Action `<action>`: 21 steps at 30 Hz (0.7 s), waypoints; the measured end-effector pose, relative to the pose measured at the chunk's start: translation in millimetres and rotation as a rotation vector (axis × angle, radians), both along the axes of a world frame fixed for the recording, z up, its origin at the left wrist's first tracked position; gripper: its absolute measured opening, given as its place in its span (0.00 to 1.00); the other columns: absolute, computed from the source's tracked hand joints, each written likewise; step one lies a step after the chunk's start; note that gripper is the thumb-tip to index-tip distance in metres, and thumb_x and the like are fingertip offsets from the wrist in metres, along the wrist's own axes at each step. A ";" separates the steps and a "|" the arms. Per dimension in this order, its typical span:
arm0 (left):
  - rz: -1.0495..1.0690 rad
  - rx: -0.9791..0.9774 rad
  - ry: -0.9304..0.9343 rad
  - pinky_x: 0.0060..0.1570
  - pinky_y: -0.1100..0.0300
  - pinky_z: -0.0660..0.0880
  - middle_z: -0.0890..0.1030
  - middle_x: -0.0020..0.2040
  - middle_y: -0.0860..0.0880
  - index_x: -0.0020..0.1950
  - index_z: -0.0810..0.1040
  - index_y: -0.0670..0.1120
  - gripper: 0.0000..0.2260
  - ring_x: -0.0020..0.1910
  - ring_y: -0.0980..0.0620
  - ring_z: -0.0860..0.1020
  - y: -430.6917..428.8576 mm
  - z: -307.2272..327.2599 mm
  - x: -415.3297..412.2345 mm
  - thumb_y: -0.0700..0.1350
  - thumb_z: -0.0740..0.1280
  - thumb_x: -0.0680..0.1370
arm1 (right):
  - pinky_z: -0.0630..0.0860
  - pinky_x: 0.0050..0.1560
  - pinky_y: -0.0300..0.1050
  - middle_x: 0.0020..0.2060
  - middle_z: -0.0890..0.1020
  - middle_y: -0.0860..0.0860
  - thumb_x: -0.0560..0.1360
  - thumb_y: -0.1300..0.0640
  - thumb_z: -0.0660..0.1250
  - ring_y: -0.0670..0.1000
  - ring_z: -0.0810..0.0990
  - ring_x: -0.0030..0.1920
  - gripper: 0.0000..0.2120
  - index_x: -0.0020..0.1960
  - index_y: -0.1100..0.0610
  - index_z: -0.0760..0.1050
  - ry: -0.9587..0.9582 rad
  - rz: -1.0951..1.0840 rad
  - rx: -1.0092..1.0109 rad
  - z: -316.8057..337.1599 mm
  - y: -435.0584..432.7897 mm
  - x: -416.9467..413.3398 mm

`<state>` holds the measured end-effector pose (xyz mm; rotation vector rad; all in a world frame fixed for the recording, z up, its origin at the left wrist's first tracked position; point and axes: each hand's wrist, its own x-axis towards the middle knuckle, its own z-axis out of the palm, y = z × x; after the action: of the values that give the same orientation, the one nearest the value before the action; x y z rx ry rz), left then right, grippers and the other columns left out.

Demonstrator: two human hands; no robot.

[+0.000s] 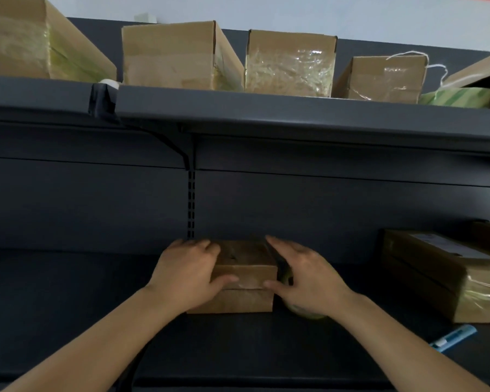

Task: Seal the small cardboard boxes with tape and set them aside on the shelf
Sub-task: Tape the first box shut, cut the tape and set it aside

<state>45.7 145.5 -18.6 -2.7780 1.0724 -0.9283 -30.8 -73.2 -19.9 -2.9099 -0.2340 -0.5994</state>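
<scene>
Your hands are apart, one on each side of the small cardboard box (245,267), which sits on the lower shelf (68,306) at the centre of the frame. Your left hand (186,274) grips its left end, fingers curled over the top and thumb across the front face. Your right hand (306,274) lies with fingers stretched along the box's right side, thumb tip touching the front; a tape roll (304,312) shows partly under that palm. A larger taped box (436,273) sits at the right edge, with a blue tool (454,338) just below it.
</scene>
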 end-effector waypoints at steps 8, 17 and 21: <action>-0.083 0.146 0.461 0.70 0.46 0.57 0.57 0.76 0.50 0.77 0.54 0.54 0.41 0.73 0.47 0.58 -83.1 37.9 5.2 0.71 0.61 0.70 | 0.57 0.73 0.44 0.76 0.59 0.48 0.73 0.48 0.66 0.50 0.57 0.75 0.40 0.78 0.45 0.48 0.259 -0.169 0.033 12.9 -31.1 -1.5; -0.027 0.232 0.791 0.66 0.49 0.67 0.59 0.72 0.52 0.76 0.56 0.58 0.48 0.70 0.48 0.62 -100.6 48.5 31.2 0.65 0.75 0.61 | 0.67 0.67 0.39 0.69 0.72 0.47 0.77 0.55 0.63 0.49 0.71 0.67 0.27 0.75 0.47 0.62 0.194 -0.228 0.095 0.2 -59.2 -0.8; -0.166 0.035 0.783 0.63 0.51 0.70 0.63 0.64 0.53 0.70 0.63 0.61 0.41 0.64 0.51 0.65 -86.4 57.6 21.1 0.67 0.74 0.61 | 0.75 0.55 0.42 0.55 0.81 0.46 0.79 0.54 0.63 0.48 0.79 0.56 0.14 0.64 0.48 0.75 -0.026 -0.224 0.179 4.7 -65.0 -0.5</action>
<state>66.8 59.0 39.0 -3.1064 1.3651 0.2405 -31.3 -138.1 -15.2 -2.7746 0.1385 -0.6543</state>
